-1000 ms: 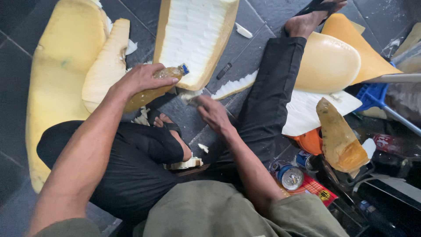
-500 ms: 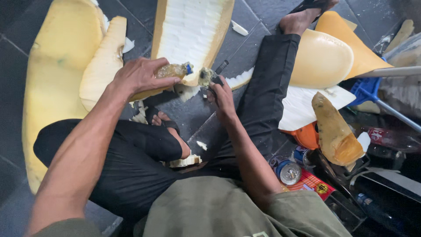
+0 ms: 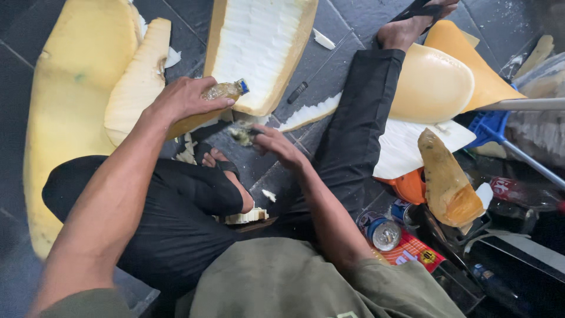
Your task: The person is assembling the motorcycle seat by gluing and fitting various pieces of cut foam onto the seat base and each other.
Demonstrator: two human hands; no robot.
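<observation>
My left hand (image 3: pixel 182 100) grips a small clear bottle (image 3: pixel 222 90) with a blue cap, tipped sideways with its cap pointing right. Just below the cap, my right hand (image 3: pixel 276 145) holds a small glue-smeared brush (image 3: pixel 242 133) with a dark handle. A thick foam block (image 3: pixel 259 47), white on its face with a yellow rim, lies on the dark tiles right behind the bottle. I sit on the floor in black trousers, left leg folded, right leg stretched out.
Large yellow foam cushions (image 3: pixel 65 100) lie at the left. More yellow foam shapes (image 3: pixel 432 85) and a white sheet (image 3: pixel 412 147) sit right of my leg. A round tin (image 3: pixel 384 232), an orange cup (image 3: pixel 410 187), a blue stool (image 3: pixel 488 126) and a black pen-like tool (image 3: pixel 297 92) lie nearby.
My right hand rose from the floor to the bottle's cap with the brush, then dropped slightly below it. My left hand shifted the bottle a little to the right.
</observation>
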